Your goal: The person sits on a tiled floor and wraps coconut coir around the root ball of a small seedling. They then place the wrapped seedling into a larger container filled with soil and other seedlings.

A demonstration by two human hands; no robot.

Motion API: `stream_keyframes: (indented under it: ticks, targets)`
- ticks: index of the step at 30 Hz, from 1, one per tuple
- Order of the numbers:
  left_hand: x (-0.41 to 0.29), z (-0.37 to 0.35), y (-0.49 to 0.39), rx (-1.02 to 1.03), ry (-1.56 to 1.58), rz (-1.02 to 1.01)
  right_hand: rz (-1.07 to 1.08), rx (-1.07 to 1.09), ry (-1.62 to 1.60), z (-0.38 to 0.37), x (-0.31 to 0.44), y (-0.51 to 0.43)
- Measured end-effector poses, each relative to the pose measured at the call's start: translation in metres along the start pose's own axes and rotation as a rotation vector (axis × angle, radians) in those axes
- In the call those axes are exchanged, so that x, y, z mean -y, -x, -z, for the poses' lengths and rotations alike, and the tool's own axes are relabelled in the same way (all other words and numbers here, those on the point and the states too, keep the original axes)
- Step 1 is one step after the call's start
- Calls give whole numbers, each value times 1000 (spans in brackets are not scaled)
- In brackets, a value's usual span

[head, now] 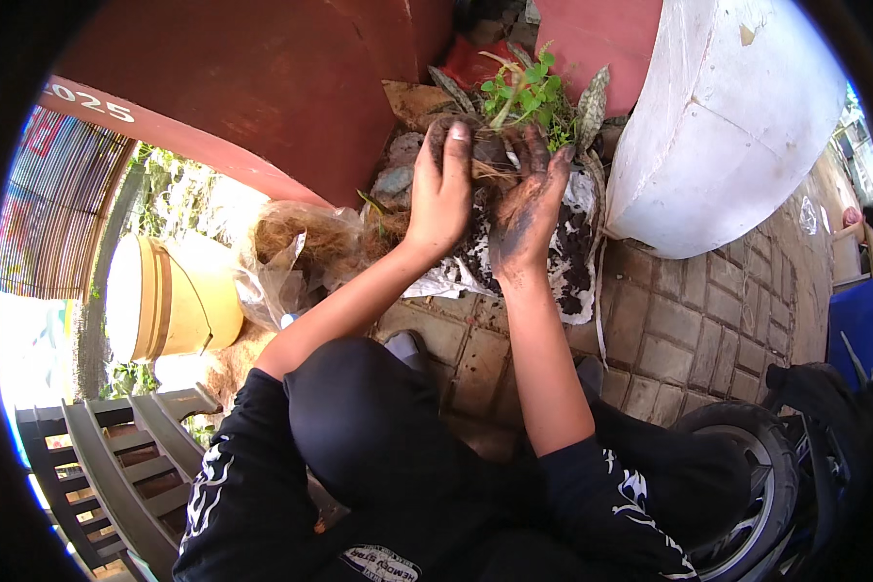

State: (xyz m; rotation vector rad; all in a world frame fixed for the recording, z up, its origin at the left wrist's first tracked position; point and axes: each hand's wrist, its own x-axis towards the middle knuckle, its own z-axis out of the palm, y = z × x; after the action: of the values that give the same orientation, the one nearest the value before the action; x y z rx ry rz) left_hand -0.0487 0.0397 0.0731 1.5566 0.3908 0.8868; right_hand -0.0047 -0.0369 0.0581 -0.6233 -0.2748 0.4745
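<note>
My left hand (pixel 445 190) and my right hand (pixel 529 207), the latter smeared with dark soil, are raised side by side with a clump of soil and fibrous roots (pixel 491 156) between them. A pale green plant stem (pixel 508 102) rises from that clump. Behind it stand green leafy shoots (pixel 542 91) and a mottled, pointed leaf (pixel 593 105). Below my hands lies a white sheet (pixel 582 305) scattered with dark soil (pixel 564 254). What my fingertips touch on the far side of the clump is partly hidden.
A clear plastic bag of brown fibre (pixel 298 233) and a yellow bucket (pixel 189 298) are at the left. A red wall (pixel 262 87) rises behind; a white curved surface (pixel 727 124) stands at the right. A motorcycle wheel (pixel 764 473) is at the lower right on brick paving (pixel 669 320).
</note>
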Motion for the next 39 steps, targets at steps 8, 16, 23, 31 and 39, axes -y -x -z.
stream_keyframes:
  ticks: [8,16,23,31,39]
  targets:
    - [3,-5,8,346,-135,-460,9,-170,-177,-13,13,-11]
    - [2,-6,5,180,-157,-417,141,-199,-68,9,-2,-29]
    - [2,9,-4,225,2,-432,94,-246,5,12,-10,-26]
    - [20,2,4,294,-286,-485,171,-220,217,-8,5,-14]
    - [0,-23,-18,397,-83,-282,206,-266,221,-12,34,-26]
